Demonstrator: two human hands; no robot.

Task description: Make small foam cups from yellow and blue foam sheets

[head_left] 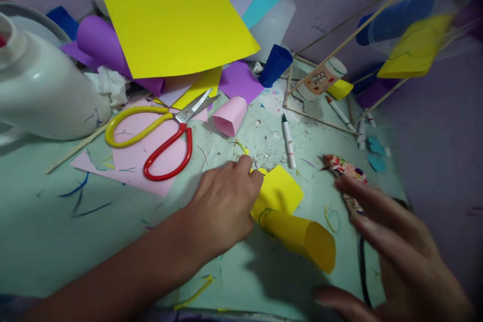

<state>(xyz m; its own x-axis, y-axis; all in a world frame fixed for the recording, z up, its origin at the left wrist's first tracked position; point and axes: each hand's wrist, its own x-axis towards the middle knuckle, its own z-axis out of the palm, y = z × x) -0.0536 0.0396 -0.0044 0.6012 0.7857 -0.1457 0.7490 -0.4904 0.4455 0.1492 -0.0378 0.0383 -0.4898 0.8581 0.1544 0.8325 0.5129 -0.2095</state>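
Note:
My left hand [228, 204] is closed, its fingers curled at the edge of a yellow sheet of paper [281, 191] near the middle of the table. Part of the yellow paper is rolled into a tube [302, 239], with its open end towards my right side. My fingertips are mostly hidden behind the knuckles. My right hand [400, 251] hovers at the lower right with fingers apart, holding nothing. Close to its fingertips lies a patterned, gun-shaped tool [345, 168] with a black cord [362, 271], partly covered by the hand.
Scissors [183, 115] with yellow and red handles lie spread on pink paper [132, 156]. A large yellow sheet [181, 25] tops a paper pile behind. A white jug [49, 85] stands left. A marker [289, 141], pink roll [230, 115] and stick frame [320, 121] are farther back.

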